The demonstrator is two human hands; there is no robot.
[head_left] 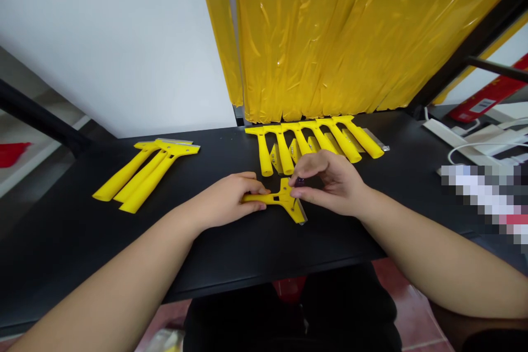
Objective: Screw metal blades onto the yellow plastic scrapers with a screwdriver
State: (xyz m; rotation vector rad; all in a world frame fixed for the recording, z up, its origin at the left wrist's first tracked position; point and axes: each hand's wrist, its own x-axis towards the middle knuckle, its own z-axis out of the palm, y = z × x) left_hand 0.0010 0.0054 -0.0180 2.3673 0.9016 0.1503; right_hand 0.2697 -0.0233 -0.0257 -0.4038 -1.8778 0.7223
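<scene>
In the middle of the black table lies a yellow scraper, its blade end toward the right. My left hand is closed around its handle. Between the thumb and fingers of my right hand is a small screwdriver with a dark handle, largely covered by the fingers. Its thin shaft points down at a screw on the scraper's head. Beyond my hands, several yellow scrapers stand in an overlapping row. Three more scrapers with metal blade edges lie together on the left.
The black table ends close to my lap. Yellow plastic sheeting and a white panel rise behind it. White power strips with cables and a red box sit at the right. A black frame bar slants at the left.
</scene>
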